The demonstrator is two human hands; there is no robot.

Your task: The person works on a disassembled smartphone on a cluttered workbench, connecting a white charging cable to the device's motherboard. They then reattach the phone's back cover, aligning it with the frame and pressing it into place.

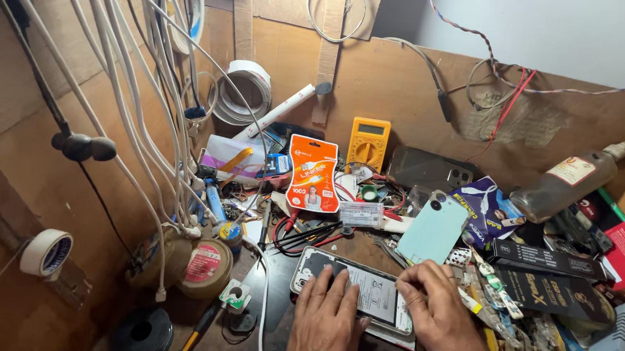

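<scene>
A: Surface?

B: Cluttered wooden bench [366, 252], plywood back wall [407, 87]. White cables [124, 89] hang down the wall, left of the phone.

A: Phone where?

B: Phone [352, 292] lies flat at the bench's near edge, back up, case open. Both hands on it.

A: Grip?

B: Left hand [328, 323] is flat on the phone's left half, fingers spread, pressing and not clasping. Right hand [438, 316] is at the phone's right end, fingers curled narrow at the edge; can't tell if it pinches anything.

A: Counts?

B: One yellow multimeter [368, 144] behind the phone at the wall. One orange blister pack [313, 174] just left of the meter. One pale blue back cover [434, 228] just behind the phone, right side. One glass bottle [565, 182] lying tilted, far right of the phone. Two round tins [205, 267] left of the phone. One tape roll [46, 252] far left of it.

A: Anything in the way?

B: Red and black probe leads [308, 234] sit just behind the phone. Black boxes [547, 276] and small parts crowd its right side, near the right hand.
</scene>
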